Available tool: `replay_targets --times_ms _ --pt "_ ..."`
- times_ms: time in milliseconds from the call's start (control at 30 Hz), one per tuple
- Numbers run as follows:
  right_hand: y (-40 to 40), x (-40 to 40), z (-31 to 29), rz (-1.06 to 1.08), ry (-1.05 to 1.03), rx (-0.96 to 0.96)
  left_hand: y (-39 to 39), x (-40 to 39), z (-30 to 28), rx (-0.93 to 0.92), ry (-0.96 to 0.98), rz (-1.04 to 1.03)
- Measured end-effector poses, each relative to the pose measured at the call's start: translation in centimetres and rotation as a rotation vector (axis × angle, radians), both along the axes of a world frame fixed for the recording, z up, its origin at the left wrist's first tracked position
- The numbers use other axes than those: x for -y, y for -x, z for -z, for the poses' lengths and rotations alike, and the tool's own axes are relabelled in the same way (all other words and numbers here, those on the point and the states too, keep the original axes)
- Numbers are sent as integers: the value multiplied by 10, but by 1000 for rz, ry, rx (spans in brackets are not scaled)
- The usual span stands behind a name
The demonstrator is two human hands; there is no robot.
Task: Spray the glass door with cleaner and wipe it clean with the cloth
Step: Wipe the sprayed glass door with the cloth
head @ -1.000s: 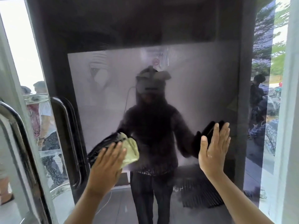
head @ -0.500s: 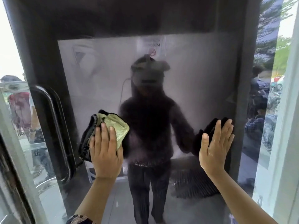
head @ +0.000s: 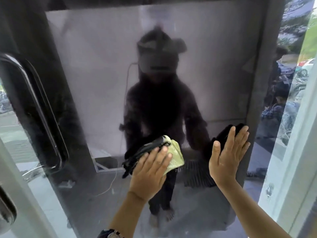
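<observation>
Handle (head: 42, 107): dark bar at the door's left edge, well apart from both hands.
Left hand (head: 151, 170): fingers spread flat, pressing the cloth (head: 173, 155) to the glass (head: 103, 66); best kept flat, with overlapping passes.
Cloth: yellow-green, bunched, low at centre of the pane.
Glass: hazy, smeared.
Right hand (head: 228, 152): open palm, empty, bracing the door.

Hazy reflective glass door (head: 106, 69), crumpled yellow-green cloth (head: 175, 157) pressed flat against its lower middle
</observation>
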State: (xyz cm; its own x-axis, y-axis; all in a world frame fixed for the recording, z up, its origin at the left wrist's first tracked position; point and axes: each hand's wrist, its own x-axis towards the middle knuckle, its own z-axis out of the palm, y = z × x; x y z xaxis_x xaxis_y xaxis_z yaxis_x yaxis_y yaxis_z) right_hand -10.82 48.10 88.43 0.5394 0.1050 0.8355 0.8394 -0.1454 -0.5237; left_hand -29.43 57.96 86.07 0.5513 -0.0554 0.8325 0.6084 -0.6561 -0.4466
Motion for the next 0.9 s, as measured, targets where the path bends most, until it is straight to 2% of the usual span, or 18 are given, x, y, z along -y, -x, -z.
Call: replay_targets --times_ms 133,233,400,467,567,700,800,900 --pt "-5 3 14 8 -35 24 -20 15 30 -171 22 52" --pt "-2 5 26 -11 -29 31 -20 20 47 -343 -42 81" --pt "8 6 42 -36 35 31 11 8 52 -739 -132 8" --pt "11 6 44 -35 52 45 33 -1 56 -778 -159 -19" --pt "16 6 43 -40 70 59 70 -16 62 -696 -124 -48" --pt "22 4 41 -44 79 39 108 -27 59 -466 70 -96" --pt "29 0 42 -61 86 45 123 -31 54 -208 191 -162" --pt "33 -2 42 -68 82 38 126 -34 52 137 364 -249"
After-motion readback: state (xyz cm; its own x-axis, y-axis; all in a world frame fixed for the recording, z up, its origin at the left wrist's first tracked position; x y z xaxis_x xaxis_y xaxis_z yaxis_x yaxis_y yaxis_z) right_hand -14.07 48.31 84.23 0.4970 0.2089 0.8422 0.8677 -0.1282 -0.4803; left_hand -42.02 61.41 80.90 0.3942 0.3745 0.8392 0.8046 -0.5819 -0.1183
